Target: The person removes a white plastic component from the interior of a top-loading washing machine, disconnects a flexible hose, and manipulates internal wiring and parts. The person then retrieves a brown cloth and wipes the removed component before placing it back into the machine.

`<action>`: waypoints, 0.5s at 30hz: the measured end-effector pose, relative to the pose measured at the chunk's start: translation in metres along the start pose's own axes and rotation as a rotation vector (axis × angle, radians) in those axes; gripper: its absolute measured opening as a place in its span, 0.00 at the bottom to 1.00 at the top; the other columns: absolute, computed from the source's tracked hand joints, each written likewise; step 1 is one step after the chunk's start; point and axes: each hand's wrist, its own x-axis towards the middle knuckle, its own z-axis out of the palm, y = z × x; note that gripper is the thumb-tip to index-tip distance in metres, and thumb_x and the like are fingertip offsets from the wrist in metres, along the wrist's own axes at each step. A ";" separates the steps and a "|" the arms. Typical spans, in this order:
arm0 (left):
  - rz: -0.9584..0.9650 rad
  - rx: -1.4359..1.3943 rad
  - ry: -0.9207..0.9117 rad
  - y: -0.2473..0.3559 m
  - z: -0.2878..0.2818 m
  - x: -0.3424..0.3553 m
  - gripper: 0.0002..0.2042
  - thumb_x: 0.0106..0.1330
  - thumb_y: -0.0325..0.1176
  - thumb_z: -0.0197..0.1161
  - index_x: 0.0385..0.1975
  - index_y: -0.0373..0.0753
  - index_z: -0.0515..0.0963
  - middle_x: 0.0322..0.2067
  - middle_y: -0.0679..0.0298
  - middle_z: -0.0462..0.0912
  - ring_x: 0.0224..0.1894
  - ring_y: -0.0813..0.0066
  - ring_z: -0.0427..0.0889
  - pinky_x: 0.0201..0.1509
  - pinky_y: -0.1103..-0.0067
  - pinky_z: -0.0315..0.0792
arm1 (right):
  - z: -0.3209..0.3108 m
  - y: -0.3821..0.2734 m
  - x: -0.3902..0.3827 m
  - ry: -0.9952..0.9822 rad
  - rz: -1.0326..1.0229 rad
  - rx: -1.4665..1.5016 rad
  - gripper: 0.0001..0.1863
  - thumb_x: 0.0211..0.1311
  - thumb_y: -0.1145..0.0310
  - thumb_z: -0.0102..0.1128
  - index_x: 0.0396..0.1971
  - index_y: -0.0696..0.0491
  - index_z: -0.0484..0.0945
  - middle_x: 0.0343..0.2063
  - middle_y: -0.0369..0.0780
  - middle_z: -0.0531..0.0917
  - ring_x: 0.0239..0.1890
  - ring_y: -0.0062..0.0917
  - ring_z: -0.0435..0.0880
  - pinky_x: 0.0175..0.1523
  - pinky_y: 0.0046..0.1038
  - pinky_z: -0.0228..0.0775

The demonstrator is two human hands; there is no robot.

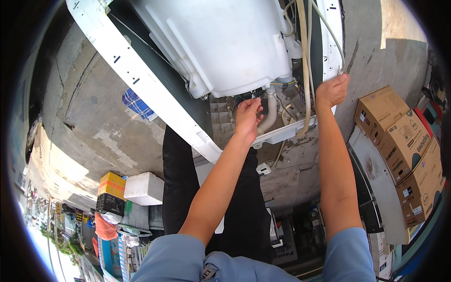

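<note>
In front of me is an opened washing machine, its white plastic tub between white metal cabinet edges. My left hand reaches in under the tub, fingers bent together beside a dark part. Whatever those fingers hold is hidden. Just right of them a grey corrugated drain hose curves down toward the plastic base. My right hand is closed round the right cabinet edge. A pale cord runs down to that hand, and I cannot tell whether it is gripped too.
A beige hose hangs along the machine's right side, near coloured wires. Cardboard boxes are stacked at the right. At the left lie a blue checked cloth, a white foam box and a black crate.
</note>
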 end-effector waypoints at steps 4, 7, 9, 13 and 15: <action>0.038 -0.191 0.094 0.003 0.003 0.021 0.30 0.66 0.30 0.67 0.66 0.37 0.61 0.53 0.58 0.74 0.56 0.65 0.77 0.59 0.64 0.76 | -0.001 -0.002 -0.005 -0.036 0.045 -0.032 0.22 0.78 0.54 0.35 0.42 0.54 0.77 0.35 0.53 0.85 0.38 0.59 0.81 0.42 0.56 0.68; 0.265 0.105 0.114 -0.002 0.008 0.034 0.35 0.68 0.26 0.66 0.71 0.37 0.52 0.53 0.53 0.75 0.51 0.66 0.81 0.50 0.70 0.80 | 0.000 -0.004 -0.001 -0.044 0.051 -0.015 0.22 0.78 0.54 0.36 0.42 0.54 0.77 0.36 0.52 0.85 0.39 0.59 0.81 0.43 0.56 0.69; 0.312 0.278 0.059 -0.006 -0.006 0.043 0.30 0.71 0.26 0.64 0.69 0.35 0.57 0.48 0.53 0.78 0.44 0.68 0.85 0.40 0.76 0.83 | 0.001 -0.002 0.000 -0.033 0.014 -0.005 0.22 0.77 0.54 0.36 0.42 0.53 0.77 0.37 0.51 0.86 0.40 0.58 0.82 0.44 0.56 0.69; 0.557 0.824 0.216 -0.009 -0.010 0.049 0.21 0.72 0.36 0.66 0.54 0.26 0.71 0.39 0.51 0.85 0.35 0.71 0.89 0.27 0.76 0.84 | -0.002 -0.004 0.002 -0.048 0.026 -0.001 0.21 0.77 0.54 0.37 0.41 0.52 0.77 0.38 0.48 0.86 0.39 0.54 0.83 0.45 0.55 0.71; 0.603 0.929 0.292 -0.010 0.004 0.046 0.22 0.72 0.37 0.66 0.50 0.21 0.72 0.30 0.51 0.86 0.25 0.69 0.89 0.23 0.76 0.83 | 0.008 0.008 0.003 -0.014 -0.015 -0.012 0.19 0.78 0.56 0.42 0.41 0.54 0.78 0.37 0.48 0.86 0.39 0.50 0.84 0.45 0.51 0.73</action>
